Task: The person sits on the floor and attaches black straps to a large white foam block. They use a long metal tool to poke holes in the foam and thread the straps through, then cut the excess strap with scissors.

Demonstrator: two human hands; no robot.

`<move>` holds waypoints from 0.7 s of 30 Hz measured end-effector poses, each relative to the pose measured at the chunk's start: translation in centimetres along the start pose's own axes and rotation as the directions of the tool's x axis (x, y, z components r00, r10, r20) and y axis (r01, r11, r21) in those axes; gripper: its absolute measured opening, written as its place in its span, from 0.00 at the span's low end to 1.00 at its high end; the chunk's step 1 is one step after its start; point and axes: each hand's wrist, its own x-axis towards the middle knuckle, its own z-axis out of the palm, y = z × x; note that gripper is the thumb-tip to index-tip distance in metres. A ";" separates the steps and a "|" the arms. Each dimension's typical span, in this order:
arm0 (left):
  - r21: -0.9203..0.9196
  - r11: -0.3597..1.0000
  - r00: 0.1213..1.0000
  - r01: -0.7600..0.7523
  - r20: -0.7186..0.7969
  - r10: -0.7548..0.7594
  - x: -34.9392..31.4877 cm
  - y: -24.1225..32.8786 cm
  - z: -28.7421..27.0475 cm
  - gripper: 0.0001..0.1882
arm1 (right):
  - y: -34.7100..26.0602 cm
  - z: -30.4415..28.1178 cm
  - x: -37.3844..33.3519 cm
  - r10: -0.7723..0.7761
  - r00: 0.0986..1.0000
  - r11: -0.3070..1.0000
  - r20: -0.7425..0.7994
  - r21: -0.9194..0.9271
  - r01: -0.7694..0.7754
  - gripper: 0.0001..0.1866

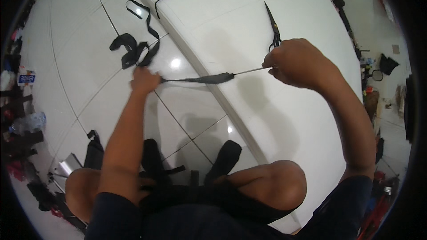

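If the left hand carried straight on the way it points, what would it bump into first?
Probably the loose black strap bunched just beyond the left hand, though depth is unclear.

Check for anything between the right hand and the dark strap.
Only a thin rod or cord, pinched by the right hand, spans the gap to the strap; nothing else visible is in between. The scissors lie beyond the right hand, off that line.

Bright glare [175,63] spots the glossy white floor tiles [80,62] beside a smooth white surface [311,124].
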 end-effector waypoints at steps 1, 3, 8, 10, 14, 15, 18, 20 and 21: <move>0.125 0.990 0.997 0.071 0.016 -0.074 3.1 -7.1 0.3 0.37 | -0.6 -0.6 0.0 0.003 1.000 1.000 -0.009 0.006 -0.003 0.09; 0.432 0.900 0.983 -0.056 0.184 -0.027 5.7 -20.6 -2.5 0.27 | -0.6 -0.4 -0.1 -0.075 0.988 0.997 -0.138 -0.004 0.075 0.09; -0.389 0.667 0.765 0.636 0.427 -0.481 3.6 -30.6 -15.9 0.28 | 0.2 0.9 -0.4 -0.007 0.998 1.000 -0.065 0.030 0.009 0.08; -0.431 0.654 0.704 0.621 0.674 -0.224 1.7 -27.0 -22.3 0.24 | 0.8 1.5 -0.4 -0.010 0.999 1.000 -0.053 0.023 0.011 0.08; 0.211 0.876 0.899 0.433 -0.035 -0.436 1.5 -25.6 -30.3 0.23 | 0.8 1.5 -0.3 -0.085 0.981 0.996 -0.174 0.000 0.086 0.08; 0.346 0.893 0.919 0.289 -0.362 -0.158 1.9 -23.3 -29.2 0.24 | 0.4 1.0 -0.3 -0.061 0.988 0.998 -0.142 -0.010 0.060 0.08; -0.259 0.775 0.800 -0.576 -0.372 0.470 4.9 -9.9 -19.5 0.23 | -0.1 0.3 -0.3 -0.032 0.994 0.999 -0.103 -0.002 0.032 0.08; -0.548 0.734 0.896 -0.401 -0.068 0.439 2.6 0.9 -11.0 0.37 | 0.2 0.7 -0.2 -0.016 0.997 1.000 -0.075 0.000 0.016 0.07; -0.632 0.764 0.959 -0.130 0.116 0.260 1.6 4.9 -7.2 0.54 | 0.0 0.6 -0.2 -0.018 0.998 1.000 -0.064 -0.017 0.017 0.07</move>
